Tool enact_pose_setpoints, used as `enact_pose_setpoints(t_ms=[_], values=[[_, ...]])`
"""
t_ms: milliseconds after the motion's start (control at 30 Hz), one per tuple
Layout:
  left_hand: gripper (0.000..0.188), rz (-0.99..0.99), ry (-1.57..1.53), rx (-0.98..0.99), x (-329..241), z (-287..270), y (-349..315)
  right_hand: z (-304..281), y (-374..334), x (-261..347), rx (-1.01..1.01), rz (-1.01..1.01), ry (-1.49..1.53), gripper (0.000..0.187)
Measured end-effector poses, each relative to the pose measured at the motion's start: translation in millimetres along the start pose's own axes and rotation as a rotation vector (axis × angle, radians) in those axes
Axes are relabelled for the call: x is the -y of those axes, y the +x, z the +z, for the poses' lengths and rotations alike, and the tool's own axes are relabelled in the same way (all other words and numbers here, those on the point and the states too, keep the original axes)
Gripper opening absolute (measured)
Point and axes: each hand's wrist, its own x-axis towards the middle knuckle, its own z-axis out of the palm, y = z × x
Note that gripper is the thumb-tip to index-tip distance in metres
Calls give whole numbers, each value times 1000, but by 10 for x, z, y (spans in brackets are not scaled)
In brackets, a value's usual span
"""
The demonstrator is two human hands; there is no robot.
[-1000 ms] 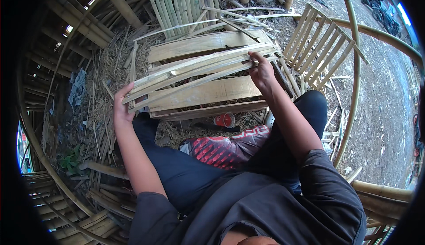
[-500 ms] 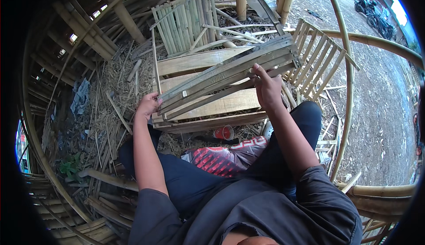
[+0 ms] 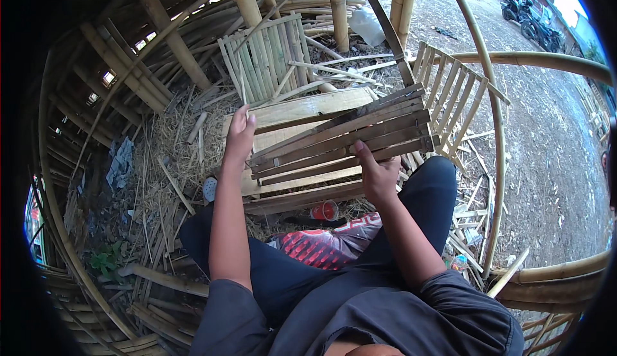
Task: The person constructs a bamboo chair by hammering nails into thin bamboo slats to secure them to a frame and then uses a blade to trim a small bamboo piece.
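Observation:
My right hand (image 3: pixel 379 174) grips the right part of a slatted bamboo panel (image 3: pixel 347 138), thumb on top. The panel is made of long, weathered slats with narrow gaps and tilts up toward the right. Past its left end, my left hand (image 3: pixel 239 138) is raised with fingers closed, apart from the slats. A thin bamboo strip (image 3: pixel 243 91) rises from those fingertips. Below the panel lies a low stand of pale wooden boards (image 3: pixel 315 107), partly covered by it. A dark, curved strip (image 3: pixel 385 25) reaches up from the panel's far right corner.
A greenish slatted panel (image 3: pixel 270 57) leans behind the boards, and a slatted rack (image 3: pixel 453 95) stands at right. A red cup (image 3: pixel 324 210) sits by my legs near a printed cloth (image 3: pixel 315 246). Bamboo poles (image 3: pixel 493 131) frame the spot, and scraps litter the ground.
My left hand has left the panel's left end and moved up and away. The panel has shifted down and right with my right hand, which still holds it.

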Motion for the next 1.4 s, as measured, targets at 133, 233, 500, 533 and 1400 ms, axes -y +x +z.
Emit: enact_pose_setpoints(t_ms=[133, 233, 500, 533, 1400], values=[[72, -275, 207, 134, -625, 92, -587, 66, -17, 34, 0, 18, -49, 25], [90, -597, 586, 599, -814, 110, -1211, 63, -26, 89, -40, 5, -101, 15], [81, -412, -1349, 187, -183, 1018, -1903, 294, -180, 235, 29, -39, -154, 19], [83, -415, -1695, 2, -260, 1102, -1846, 312, -211, 230, 23, -72, -159, 19], [38, -201, -1325, -68, 2, 9, -1309, -8, 995, 1075, 471, 199, 206, 80]])
